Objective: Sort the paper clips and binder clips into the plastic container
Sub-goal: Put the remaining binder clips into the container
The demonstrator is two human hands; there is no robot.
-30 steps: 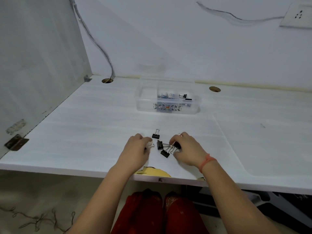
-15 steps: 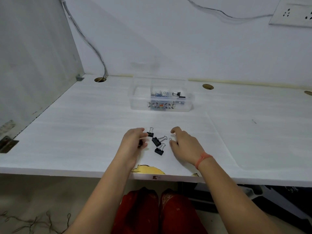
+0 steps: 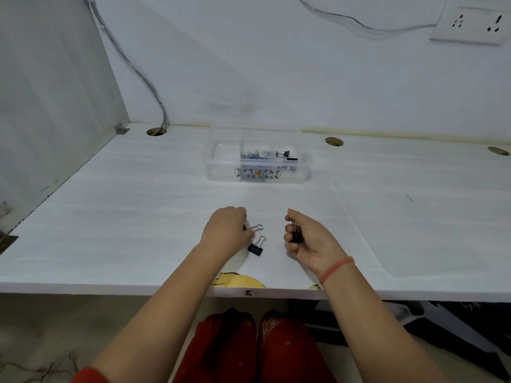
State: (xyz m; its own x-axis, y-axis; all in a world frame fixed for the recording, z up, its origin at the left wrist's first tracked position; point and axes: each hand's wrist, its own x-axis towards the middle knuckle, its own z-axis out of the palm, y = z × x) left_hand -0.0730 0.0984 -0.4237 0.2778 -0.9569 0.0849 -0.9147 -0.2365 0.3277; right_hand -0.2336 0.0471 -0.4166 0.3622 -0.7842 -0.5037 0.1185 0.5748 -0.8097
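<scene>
A clear plastic container [image 3: 221, 172] stands mid-desk, holding blue paper clips [image 3: 255, 154] in its middle part and black binder clips [image 3: 284, 154] on its right. Near the front edge, my left hand [image 3: 225, 233] grips a binder clip whose wire handle [image 3: 255, 226] sticks out to the right. Another black binder clip [image 3: 255, 248] lies loose on the desk between my hands. My right hand [image 3: 307, 239] is turned palm-up and curls round a black binder clip [image 3: 295, 234].
The white desk [image 3: 138, 217] has cable holes [image 3: 156, 131] along the back and a grey cable [image 3: 132, 64] running down the wall. A side panel closes the left. A wall socket [image 3: 475, 22] sits top right. My knees show under the front edge.
My right hand has picked up a binder clip and turned palm-up. My left hand has closed on another clip. Only one loose clip is left between them. The camera has tilted up slightly.
</scene>
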